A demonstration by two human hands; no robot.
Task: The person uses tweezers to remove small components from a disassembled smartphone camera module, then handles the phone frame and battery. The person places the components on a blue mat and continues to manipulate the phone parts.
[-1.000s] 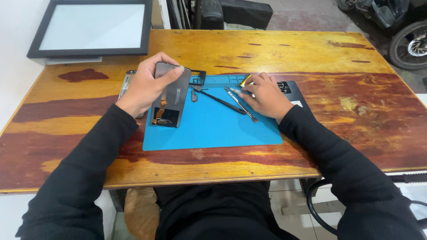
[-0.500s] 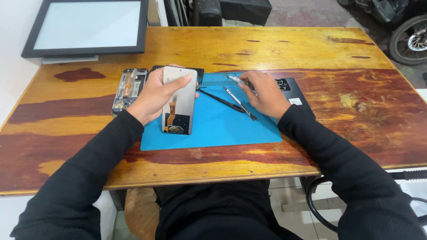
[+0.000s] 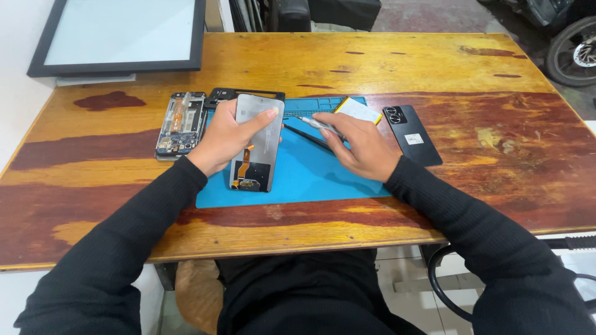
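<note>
Phone repair at a wooden counter (image 3: 397,68), both hands busy.

The left hand (image 3: 226,138) grips a detached phone display panel (image 3: 256,144), back side up with its orange flex cable showing, over a blue work mat (image 3: 310,177). The right hand (image 3: 360,146) pinches metal tweezers (image 3: 320,124) near a black phone back cover (image 3: 411,134). A stripped phone frame (image 3: 180,123) lies left of the mat.

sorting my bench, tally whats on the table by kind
phone parts: 4 (screen panel in left hand, open frame, black back cover, battery)
hand tools: 2 (one under right hand)
blue mat: 1
framed panel: 1
total: 8
</note>
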